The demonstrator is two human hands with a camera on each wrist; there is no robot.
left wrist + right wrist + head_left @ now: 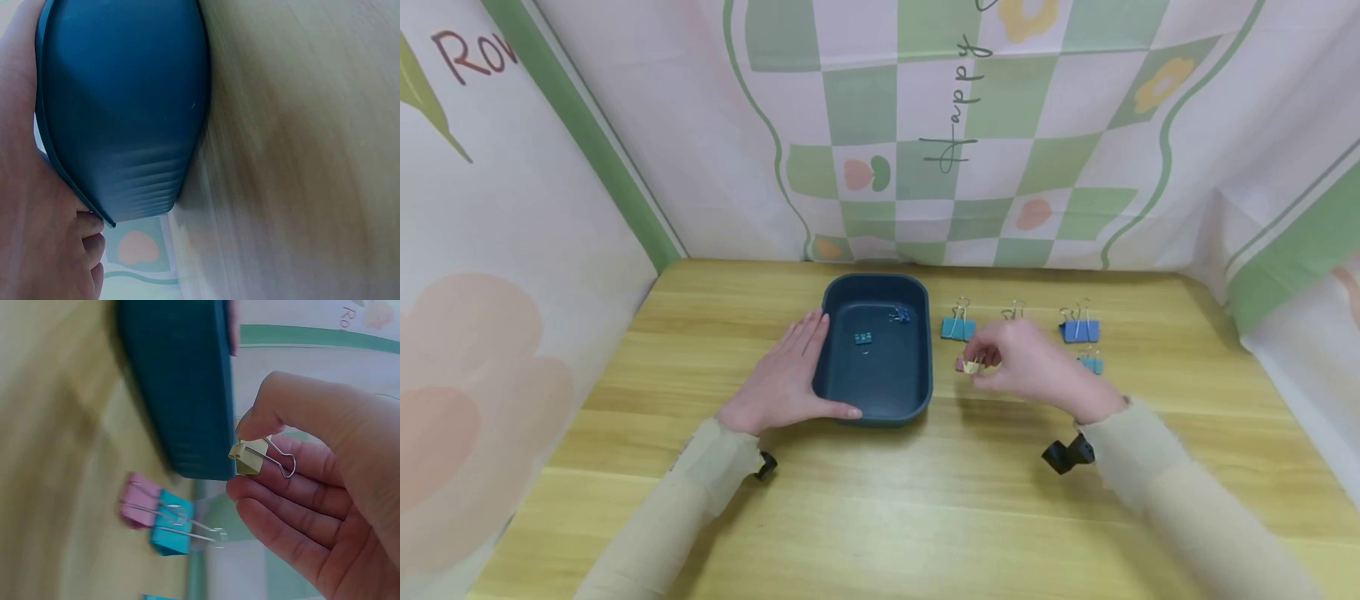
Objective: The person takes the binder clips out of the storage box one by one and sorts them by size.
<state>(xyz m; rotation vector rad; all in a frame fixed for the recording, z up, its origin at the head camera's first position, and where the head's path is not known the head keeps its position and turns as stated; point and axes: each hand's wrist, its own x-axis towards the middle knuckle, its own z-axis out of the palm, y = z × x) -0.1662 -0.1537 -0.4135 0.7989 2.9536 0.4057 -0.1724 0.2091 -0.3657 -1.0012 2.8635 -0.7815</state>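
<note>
In the head view, my left hand [782,375] rests at the left side of a dark blue tray [925,350], fingers against the rim and thumb over its near edge. My right hand [1022,362], right of the tray, pinches a small pale yellow binder clip [250,459] between thumb and fingers. A teal mini clip [862,338] and a blue mini clip [902,315] lie inside the tray. Beside the pinched clip, a small pink binder clip [959,365] sits on the table. Behind it stands a larger teal binder clip [955,328].
Farther right are a large blue binder clip [1080,331] and a small teal clip [1093,365], partly covered by the right hand. Another clip's wire handles [1015,310] rise behind that hand. A patterned cloth [925,175] hangs behind the wooden table [880,517].
</note>
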